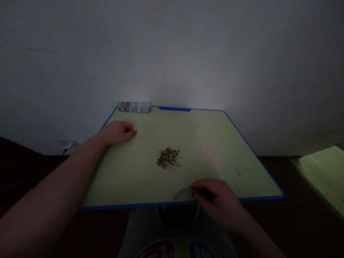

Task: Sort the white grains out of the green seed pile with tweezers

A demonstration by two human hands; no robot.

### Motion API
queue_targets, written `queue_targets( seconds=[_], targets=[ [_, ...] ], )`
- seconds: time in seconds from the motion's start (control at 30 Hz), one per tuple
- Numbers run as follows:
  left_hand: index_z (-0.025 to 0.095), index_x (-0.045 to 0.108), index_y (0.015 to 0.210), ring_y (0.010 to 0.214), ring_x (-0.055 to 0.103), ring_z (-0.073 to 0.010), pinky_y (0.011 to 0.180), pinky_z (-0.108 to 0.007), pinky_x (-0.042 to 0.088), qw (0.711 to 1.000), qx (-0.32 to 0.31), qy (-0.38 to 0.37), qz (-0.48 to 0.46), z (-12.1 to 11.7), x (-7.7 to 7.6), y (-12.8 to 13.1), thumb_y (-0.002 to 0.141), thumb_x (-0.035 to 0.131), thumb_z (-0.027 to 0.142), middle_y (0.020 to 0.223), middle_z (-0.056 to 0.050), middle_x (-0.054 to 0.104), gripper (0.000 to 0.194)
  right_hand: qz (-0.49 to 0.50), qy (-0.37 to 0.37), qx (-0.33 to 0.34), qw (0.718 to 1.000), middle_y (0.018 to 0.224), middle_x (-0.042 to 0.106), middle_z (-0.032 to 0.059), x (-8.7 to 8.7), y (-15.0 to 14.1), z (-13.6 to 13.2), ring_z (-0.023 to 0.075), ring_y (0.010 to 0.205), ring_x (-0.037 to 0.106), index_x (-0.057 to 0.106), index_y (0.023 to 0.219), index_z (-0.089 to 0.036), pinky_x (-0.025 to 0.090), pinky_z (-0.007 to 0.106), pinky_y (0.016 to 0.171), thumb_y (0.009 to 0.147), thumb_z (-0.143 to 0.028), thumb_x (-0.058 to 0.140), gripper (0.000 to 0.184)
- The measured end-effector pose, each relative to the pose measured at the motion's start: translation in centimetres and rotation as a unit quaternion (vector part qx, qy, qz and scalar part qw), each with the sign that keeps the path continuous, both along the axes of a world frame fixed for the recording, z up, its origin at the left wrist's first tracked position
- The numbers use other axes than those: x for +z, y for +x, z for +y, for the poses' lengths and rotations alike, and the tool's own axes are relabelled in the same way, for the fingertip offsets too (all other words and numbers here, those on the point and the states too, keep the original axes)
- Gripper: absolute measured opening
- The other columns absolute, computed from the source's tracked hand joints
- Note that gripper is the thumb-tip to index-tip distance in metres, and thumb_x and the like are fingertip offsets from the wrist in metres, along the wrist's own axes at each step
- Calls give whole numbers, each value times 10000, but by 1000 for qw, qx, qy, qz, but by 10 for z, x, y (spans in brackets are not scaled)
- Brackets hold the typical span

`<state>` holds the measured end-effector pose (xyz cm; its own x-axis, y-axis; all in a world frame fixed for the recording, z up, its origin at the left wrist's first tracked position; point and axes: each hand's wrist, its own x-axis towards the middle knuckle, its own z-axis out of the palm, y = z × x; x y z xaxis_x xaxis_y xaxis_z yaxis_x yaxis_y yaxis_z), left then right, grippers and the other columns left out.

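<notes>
My left hand (118, 132) rests on the left side of the light yellow-green tabletop (172, 129), its fingers curled closed; whatever they may hold is hidden. A loose pile of small greenish-brown beans or seeds (168, 157) lies near the middle. To its right is a thin spread of pale grains (210, 156), perhaps rice. At the near edge, my right hand (215, 199) is closed in a pinch at a thin, clear curved rim (182, 191). The object's kind cannot be made out in the dim light.
A dark round container (177, 215) sits below the table's blue near edge, over the lap. A blurred flat item (134, 107) lies at the far left corner. One small dark sliver (239, 174) lies at right. Behind the table rises a pale wall (172, 53).
</notes>
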<state>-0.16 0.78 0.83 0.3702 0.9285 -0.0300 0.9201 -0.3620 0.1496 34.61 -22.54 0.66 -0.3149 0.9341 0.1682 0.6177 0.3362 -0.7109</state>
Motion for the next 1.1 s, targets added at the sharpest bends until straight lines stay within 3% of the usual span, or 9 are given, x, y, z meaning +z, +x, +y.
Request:
queue_targets(
  seconds=[0.1,0.23,0.4,0.5,0.73,0.97,1.1],
  targets=[
    [186,615,729,619,499,-174,603,-310,315,1000,2,0,3,0,0,0,783,406,567,663,-48,592,438,1,33,-2,999,822,741,0,2,-2,-2,141,716,689,688,959,-227,538,249,639,842,-152,580,176],
    [187,607,726,622,505,-174,601,-307,311,1000,0,6,11,-1,0,0,793,398,572,671,-48,598,443,-30,147,-55,987,808,737,32,0,-11,-7,160,698,687,671,954,-189,552,272,630,876,-158,563,137],
    [189,600,730,626,511,-179,598,-308,322,1000,7,6,15,-2,2,1,796,390,584,674,-50,603,452,-86,253,-20,964,838,731,74,-13,-31,-10,184,730,678,655,1037,-137,572,311,682,902,-99,501,208],
    [191,586,712,617,501,-173,588,-301,321,1000,4,4,11,-2,3,1,798,390,578,663,-46,596,442,-120,277,-49,952,845,731,89,-16,-28,-6,197,739,680,659,1029,-126,578,320,685,902,-95,487,216],
    [190,607,712,616,511,-178,595,-307,326,1000,0,6,6,0,1,-1,788,397,574,657,-48,600,444,-211,302,-153,917,828,728,105,-13,10,1,222,728,685,672,980,-111,583,354,669,913,-163,499,192],
    [196,610,716,623,516,-182,604,-312,334,1000,6,1,2,-1,2,0,782,399,579,657,-48,604,443,-201,333,-62,919,870,740,93,-17,-9,0,205,757,674,686,1002,-118,576,327,705,928,-128,471,228],
    [197,609,718,626,518,-179,608,-308,337,1000,12,-5,0,-3,4,2,787,397,574,656,-45,600,437,-228,333,-64,913,875,741,107,-21,-8,10,223,771,670,701,1004,-99,576,347,712,923,-118,472,244]
  ],
)
